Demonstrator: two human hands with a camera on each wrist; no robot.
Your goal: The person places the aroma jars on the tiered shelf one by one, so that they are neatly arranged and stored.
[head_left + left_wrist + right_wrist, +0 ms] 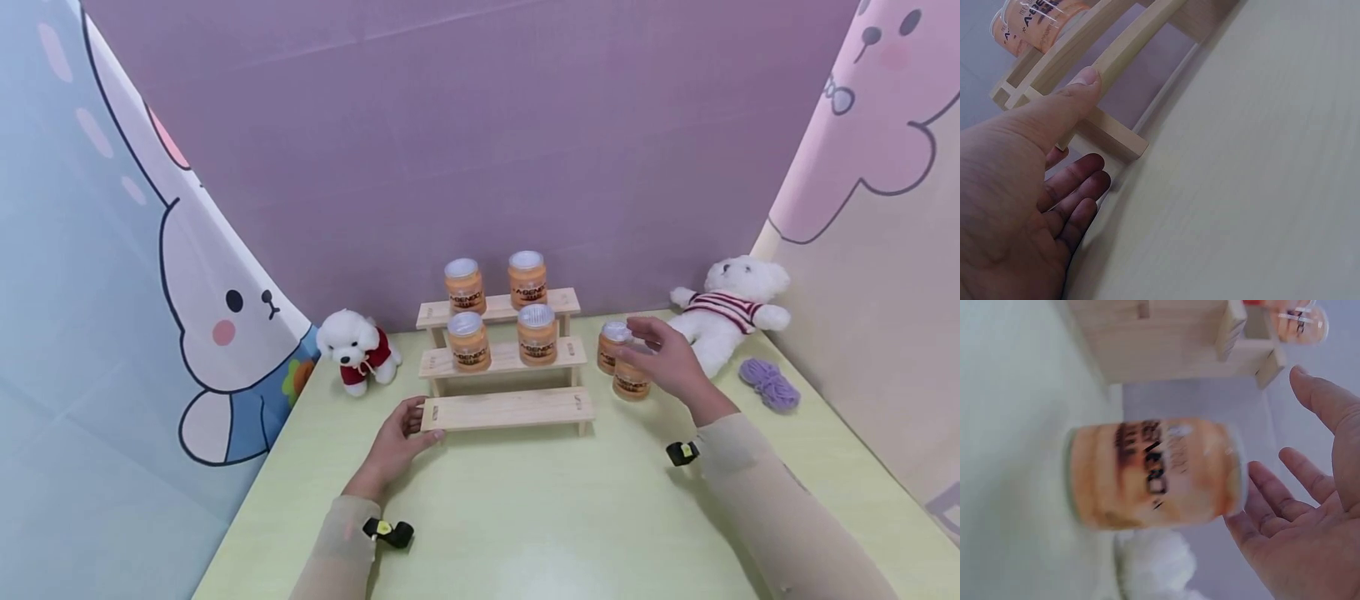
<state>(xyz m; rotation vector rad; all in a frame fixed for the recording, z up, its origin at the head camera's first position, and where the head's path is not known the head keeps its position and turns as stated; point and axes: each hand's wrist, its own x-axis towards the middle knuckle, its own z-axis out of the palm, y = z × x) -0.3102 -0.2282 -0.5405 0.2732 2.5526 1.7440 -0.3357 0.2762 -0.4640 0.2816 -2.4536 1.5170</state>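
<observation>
In the head view the right hand [667,358] is hovering with spread fingers over the near jar [630,382], which is standing on the table [525,517] just right of the rack [506,358]; a second jar [611,343] is standing just behind and touching or nearly touching it, so a careless closing of the fingers could be knocking that one over or nudging it against the rack's leg. The left hand [397,442] is lying relaxed at the bottom shelf's left end, steadying it; if it is pushing too hard the rack could be sliding and the four jars on the upper shelves could be toppling. In the left wrist view the thumb [1082,87] is pressing on the shelf edge [1129,47], the other fingers [1075,187] lying loose below, gripping nothing. In the right wrist view the jar [1154,472] is sitting just ahead of the open palm [1310,537], apparently not touching it; the blur suggests the hand is moving, so a mistimed grasp could be tipping the jar.
</observation>
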